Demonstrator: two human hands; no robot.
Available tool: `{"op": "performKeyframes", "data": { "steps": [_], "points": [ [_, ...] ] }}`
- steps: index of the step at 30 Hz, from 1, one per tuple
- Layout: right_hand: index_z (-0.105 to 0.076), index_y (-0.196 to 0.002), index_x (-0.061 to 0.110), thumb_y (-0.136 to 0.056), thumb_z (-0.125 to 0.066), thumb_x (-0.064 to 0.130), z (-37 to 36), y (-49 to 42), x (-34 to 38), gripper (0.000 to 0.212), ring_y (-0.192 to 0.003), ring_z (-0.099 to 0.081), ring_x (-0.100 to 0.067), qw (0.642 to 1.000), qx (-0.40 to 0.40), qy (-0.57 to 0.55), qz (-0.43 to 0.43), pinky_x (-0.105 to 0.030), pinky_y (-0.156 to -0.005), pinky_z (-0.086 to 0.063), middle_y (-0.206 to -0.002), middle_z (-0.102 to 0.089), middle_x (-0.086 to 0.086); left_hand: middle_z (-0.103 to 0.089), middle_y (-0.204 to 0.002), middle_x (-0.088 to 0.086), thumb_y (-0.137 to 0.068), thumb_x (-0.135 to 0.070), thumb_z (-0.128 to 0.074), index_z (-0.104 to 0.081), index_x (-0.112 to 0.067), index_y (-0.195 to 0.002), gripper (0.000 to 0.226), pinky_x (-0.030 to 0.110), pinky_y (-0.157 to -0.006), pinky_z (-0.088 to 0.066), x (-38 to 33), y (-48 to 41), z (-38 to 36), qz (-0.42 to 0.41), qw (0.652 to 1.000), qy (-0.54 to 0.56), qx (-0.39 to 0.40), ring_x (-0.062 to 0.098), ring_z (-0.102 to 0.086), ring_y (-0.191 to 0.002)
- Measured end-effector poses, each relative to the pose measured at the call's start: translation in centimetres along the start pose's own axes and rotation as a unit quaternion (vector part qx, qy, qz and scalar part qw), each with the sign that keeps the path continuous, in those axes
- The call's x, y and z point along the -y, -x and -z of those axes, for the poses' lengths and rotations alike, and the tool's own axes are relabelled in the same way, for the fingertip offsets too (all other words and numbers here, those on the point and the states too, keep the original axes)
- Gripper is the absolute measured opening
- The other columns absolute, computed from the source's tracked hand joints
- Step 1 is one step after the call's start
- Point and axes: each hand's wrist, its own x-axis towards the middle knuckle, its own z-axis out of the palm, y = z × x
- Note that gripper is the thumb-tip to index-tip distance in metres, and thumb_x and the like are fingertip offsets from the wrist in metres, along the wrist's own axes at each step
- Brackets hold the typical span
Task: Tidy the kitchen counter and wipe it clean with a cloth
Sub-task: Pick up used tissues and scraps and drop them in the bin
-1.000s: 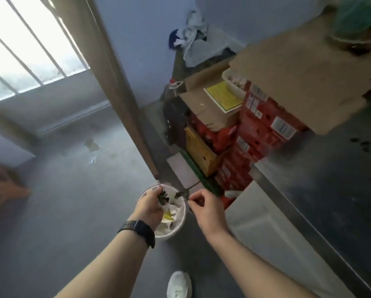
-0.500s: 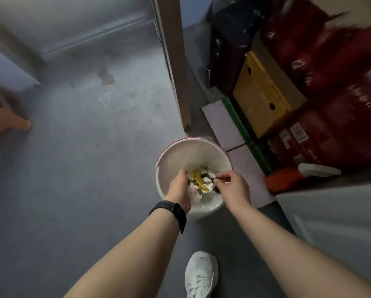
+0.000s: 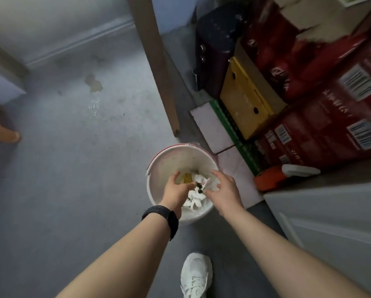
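Observation:
A white waste bucket (image 3: 169, 160) with a red rim stands on the grey floor below me. White crumpled paper (image 3: 196, 197), yellow peel (image 3: 187, 178) and small dark scraps (image 3: 198, 187) lie inside it. My left hand (image 3: 176, 191), with a black watch on the wrist, hangs over the bucket's left side, fingers relaxed and pointing down. My right hand (image 3: 223, 190) hovers over the right side with fingers spread. Neither hand holds anything.
Red cartons (image 3: 330, 130) and a yellow box (image 3: 244, 100) are stacked at the right. A wooden door frame post (image 3: 158, 67) rises behind the bucket. A white cabinet door (image 3: 330, 216) is at the lower right. My white shoe (image 3: 196, 274) stands near the bucket.
Both hands have spread their fingers over the bucket and the dark scraps they pinched now lie inside it. My view has dropped from the boxes to the bucket.

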Motion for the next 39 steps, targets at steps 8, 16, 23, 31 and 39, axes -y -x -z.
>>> {"op": "performKeyframes", "data": {
  "steps": [8,16,23,31,39],
  "points": [
    [-0.060,-0.115,0.021,-0.095,-0.055,0.021,10.1,13.4,7.4,0.021,-0.098,-0.061,-0.005,0.979,-0.097,-0.153,0.099,-0.017,-0.083,-0.052,-0.116,-0.062,0.002,-0.069,-0.096,0.016,-0.092,-0.008,-0.056,-0.059,-0.010,-0.111,0.020,0.036,-0.076,-0.054,-6.6,13.7,-4.7,-0.068,0.997,0.014,0.032,0.028,-0.066,-0.087],
    [-0.062,-0.107,0.026,-0.095,-0.055,0.023,27.8,29.0,12.8,0.014,-0.096,-0.064,-0.005,0.946,-0.183,-0.183,0.197,-0.027,-0.083,-0.057,-0.105,-0.066,0.008,-0.071,-0.097,0.015,-0.091,-0.010,-0.057,-0.063,-0.004,-0.111,0.022,0.028,-0.068,-0.055,-16.7,33.6,-13.2,-0.156,0.980,-0.040,0.116,0.027,-0.069,-0.085],
    [-0.059,-0.094,0.029,-0.092,-0.056,0.014,38.0,36.7,8.8,0.015,-0.079,-0.066,-0.016,0.929,-0.275,-0.201,0.143,-0.045,-0.081,-0.057,-0.089,-0.063,0.010,-0.058,-0.075,0.007,-0.095,-0.005,-0.048,-0.060,-0.013,-0.081,0.020,0.029,-0.071,-0.048,-18.2,46.7,-19.9,-0.187,0.964,-0.066,0.178,0.021,-0.054,-0.072],
    [-0.066,-0.111,0.008,-0.090,-0.057,0.009,43.8,38.3,2.2,0.022,-0.107,-0.062,-0.028,0.928,-0.342,-0.149,0.000,-0.027,-0.090,-0.043,-0.113,-0.068,-0.013,-0.061,-0.092,0.009,-0.096,-0.007,-0.046,-0.062,-0.002,-0.116,0.027,0.028,-0.077,-0.046,-16.9,49.5,-25.9,-0.234,0.913,-0.273,0.193,0.023,-0.057,-0.085],
    [-0.062,-0.121,0.011,-0.092,-0.055,0.011,46.5,32.7,0.5,0.030,-0.114,-0.059,-0.027,0.923,-0.361,-0.116,-0.069,-0.031,-0.099,-0.043,-0.123,-0.064,-0.010,-0.027,-0.148,0.017,-0.096,-0.021,-0.052,-0.028,-0.006,-0.147,0.058,0.034,-0.110,-0.028,-17.8,45.1,-35.3,-0.378,0.710,-0.557,0.205,0.032,-0.032,-0.136]
  ]
}}
